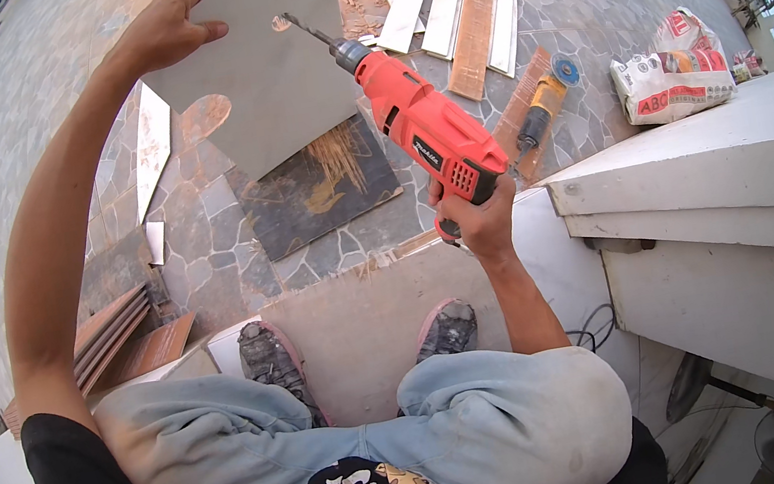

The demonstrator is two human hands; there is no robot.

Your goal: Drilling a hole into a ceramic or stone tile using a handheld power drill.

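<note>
A large grey tile point(281, 86) stands tilted in front of me, with a small roundish hole point(280, 23) near its upper part. At its upper left edge my left hand point(162, 32) grips it, thumb and fingers closed on the rim. My right hand point(482, 217) is wrapped round the handle of a red power drill point(429, 124). The drill's long bit point(308, 29) points up and left, its tip right by the hole; whether it touches the tile I cannot tell. Beneath the tile lies a dark, stained board point(326, 206).
Cut tile strips point(446, 10) lie beyond the drill. A yellow angle grinder point(548, 105) with a blue disc rests on a brown plank, near printed bags point(674, 75). Brown tiles point(113, 336) are stacked at left. White steps point(700, 172) rise at right; a cable point(593, 326) lies below.
</note>
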